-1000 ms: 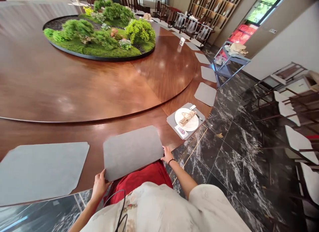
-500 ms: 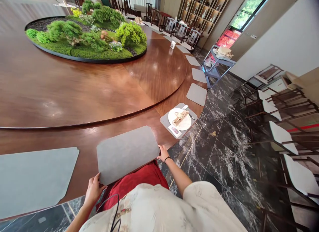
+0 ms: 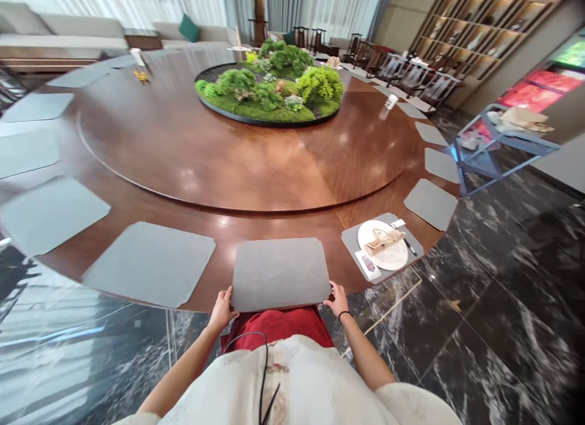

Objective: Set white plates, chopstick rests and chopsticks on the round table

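A grey placemat (image 3: 281, 273) lies at the table's near edge, right in front of my body. My left hand (image 3: 222, 309) grips its left side close to the near corner, fingers at the edge and thumb toward the front. On the opposite side my right hand (image 3: 337, 301), with a dark band at the wrist, holds the right edge the same way. To the right, another placemat (image 3: 350, 237) carries a white plate (image 3: 397, 259) with a folded beige napkin (image 3: 382, 241), a dark utensil and a small printed packet (image 3: 367, 265). A bare placemat (image 3: 150, 263) sits to the left.
The round wooden table (image 3: 228, 169) has a raised turntable (image 3: 274, 190) with a miniature garden (image 3: 274, 90) in its middle. Several more placemats ring the rim. A blue-grey trolley (image 3: 507, 145) stands at right on the dark marble floor (image 3: 493, 279).
The view has swung left, bringing the sofa and left side of the table in. Both hands remain at the placemat's sides, and it now sits straighter in front of me.
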Demonstrator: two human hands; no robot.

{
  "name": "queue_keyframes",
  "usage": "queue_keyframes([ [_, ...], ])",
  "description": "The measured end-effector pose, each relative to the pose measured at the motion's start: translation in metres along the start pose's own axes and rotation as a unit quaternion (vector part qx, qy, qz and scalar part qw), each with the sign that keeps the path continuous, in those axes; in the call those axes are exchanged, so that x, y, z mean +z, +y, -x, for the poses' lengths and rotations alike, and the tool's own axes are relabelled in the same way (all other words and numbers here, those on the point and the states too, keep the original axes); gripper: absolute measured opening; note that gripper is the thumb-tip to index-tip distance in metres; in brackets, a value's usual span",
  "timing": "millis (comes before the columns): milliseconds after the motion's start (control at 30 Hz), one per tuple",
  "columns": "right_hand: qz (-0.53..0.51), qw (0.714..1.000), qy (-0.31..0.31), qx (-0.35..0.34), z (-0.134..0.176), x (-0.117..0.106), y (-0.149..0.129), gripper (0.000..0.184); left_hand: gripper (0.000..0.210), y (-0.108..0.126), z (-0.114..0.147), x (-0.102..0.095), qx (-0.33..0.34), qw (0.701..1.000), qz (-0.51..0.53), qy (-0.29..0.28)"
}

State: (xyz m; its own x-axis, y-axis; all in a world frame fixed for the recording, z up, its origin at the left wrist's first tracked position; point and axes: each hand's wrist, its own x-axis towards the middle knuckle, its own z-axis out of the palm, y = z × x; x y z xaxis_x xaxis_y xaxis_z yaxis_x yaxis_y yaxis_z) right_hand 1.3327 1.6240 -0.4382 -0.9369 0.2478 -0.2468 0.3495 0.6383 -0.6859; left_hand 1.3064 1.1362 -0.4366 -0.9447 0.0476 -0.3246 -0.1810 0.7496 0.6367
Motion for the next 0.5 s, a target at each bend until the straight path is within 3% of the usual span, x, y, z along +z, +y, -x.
queue_keyframes([
  [300,-0.034,0.999,0.013,0.012,-0.006,-0.012,-0.010,0.072,0.102,0.015,0.000,-0.003,-0.039,0.998,0.037,0.014],
  [500,-0.122,0.991,0.045,0.027,0.017,-0.017,-0.031,0.070,0.096,0.061,0.018,-0.032,-0.031,0.999,0.009,0.020],
])
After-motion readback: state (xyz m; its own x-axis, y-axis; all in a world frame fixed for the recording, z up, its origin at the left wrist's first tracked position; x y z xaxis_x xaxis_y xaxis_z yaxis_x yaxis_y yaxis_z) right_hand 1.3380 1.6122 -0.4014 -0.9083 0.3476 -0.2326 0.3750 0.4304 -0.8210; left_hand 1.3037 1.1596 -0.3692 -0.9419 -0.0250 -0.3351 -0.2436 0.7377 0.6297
